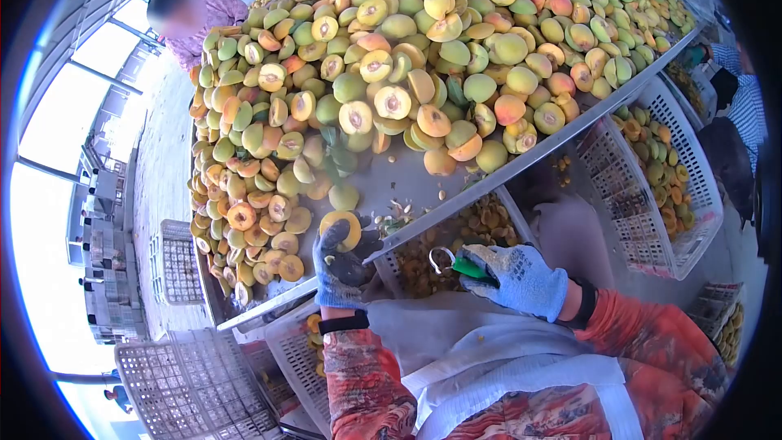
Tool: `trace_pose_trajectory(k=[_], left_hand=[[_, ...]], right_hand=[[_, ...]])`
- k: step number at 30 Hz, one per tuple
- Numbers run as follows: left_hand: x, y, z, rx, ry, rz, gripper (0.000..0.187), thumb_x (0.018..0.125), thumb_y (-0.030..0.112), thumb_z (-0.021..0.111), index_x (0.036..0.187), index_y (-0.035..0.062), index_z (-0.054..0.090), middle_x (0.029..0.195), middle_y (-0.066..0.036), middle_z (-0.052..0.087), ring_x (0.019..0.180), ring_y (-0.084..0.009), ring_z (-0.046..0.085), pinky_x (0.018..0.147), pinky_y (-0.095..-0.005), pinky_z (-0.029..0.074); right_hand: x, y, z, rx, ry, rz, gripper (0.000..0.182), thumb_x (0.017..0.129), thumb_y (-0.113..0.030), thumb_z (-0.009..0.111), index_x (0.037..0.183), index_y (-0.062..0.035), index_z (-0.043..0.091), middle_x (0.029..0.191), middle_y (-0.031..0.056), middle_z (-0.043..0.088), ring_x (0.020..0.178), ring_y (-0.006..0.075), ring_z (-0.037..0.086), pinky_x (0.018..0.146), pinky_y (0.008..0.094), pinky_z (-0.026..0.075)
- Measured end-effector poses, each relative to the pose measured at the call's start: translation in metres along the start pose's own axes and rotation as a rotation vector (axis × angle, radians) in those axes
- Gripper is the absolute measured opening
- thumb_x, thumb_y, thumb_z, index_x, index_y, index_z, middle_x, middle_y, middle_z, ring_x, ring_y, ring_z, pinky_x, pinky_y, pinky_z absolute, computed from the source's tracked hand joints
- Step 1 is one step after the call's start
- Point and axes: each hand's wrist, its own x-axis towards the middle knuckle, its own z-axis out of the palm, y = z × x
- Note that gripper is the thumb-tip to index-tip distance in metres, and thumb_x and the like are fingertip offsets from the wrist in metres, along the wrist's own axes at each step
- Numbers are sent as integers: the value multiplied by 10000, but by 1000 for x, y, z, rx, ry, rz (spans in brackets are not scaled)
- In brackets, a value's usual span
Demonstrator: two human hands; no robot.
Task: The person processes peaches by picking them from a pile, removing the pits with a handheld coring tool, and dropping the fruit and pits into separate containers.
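Note:
My left hand [340, 270], in a blue-grey glove, is closed around a halved peach [351, 230] at the table's near edge, its cut face showing. In my right hand [521, 279], also gloved, is a pitting knife [470, 268] with a green handle and a curved metal loop at its tip. The loop points left toward the left hand and is apart from the fruit. Just beyond the hands, a large heap of peaches [350, 85], many cut in halves, covers most of the metal table [391, 175]. Loose pits and scraps lie near its edge.
Below the table edge stands a crate of fruit pieces [481, 224]. At the right is a white crate [684, 171] with more halves; at lower left, a stacked crate [191, 383]. One person [191, 24] is across the table, another person's sleeve [745, 110] at right.

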Motion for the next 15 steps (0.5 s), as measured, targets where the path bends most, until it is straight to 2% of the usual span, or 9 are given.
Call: trace_pose_trajectory(k=[1,3,5,7,8,12,15], left_hand=[[-22,4,9,-368,-86,-62,388,767,237,564,1050,-24,514,882,-155,601,659,-251,615,556,-307,527],[-56,9,26,-377,-131,-31,387,799,255,527,1073,-18,498,897,-156,598,669,-253,616,556,-328,533],[-80,9,41,-391,-184,-2,388,831,272,491,1095,-12,482,913,-156,594,678,-254,618,556,-349,538],[-98,6,52,-471,-12,-164,413,871,346,436,1136,31,468,918,-151,594,678,-243,619,507,-332,532],[-105,5,58,-339,-9,-87,459,879,433,401,1133,60,488,876,-123,602,620,-205,607,430,-274,494],[-119,-1,59,-225,-97,-25,465,872,454,413,1080,57,533,807,-79,600,497,-138,554,364,-212,413],[-129,3,60,-187,-171,-55,431,873,426,428,1065,57,538,749,-60,588,447,-127,524,333,-203,369]], right_hand=[[2,-6,-1,50,116,-68,424,744,-290,635,1075,-60,504,821,143,610,657,318,594,570,382,476],[5,-21,-2,7,61,-43,419,747,-294,632,1068,-54,509,821,144,610,640,311,592,545,369,473],[7,-36,-4,-88,131,-138,431,747,-302,630,1068,-42,508,796,137,603,609,291,589,515,362,465],[4,-43,4,-193,149,-202,450,749,-314,620,1081,-34,502,759,127,587,578,275,582,490,354,456],[2,-47,5,-240,168,-217,456,750,-319,614,1089,-36,499,748,121,578,566,271,577,487,352,455],[-8,-52,7,-340,182,-250,480,759,-332,594,1113,-28,481,741,121,568,557,262,574,478,345,449],[-15,-50,8,-429,154,-262,501,759,-336,591,1117,-8,468,746,127,570,562,260,577,477,341,445]])
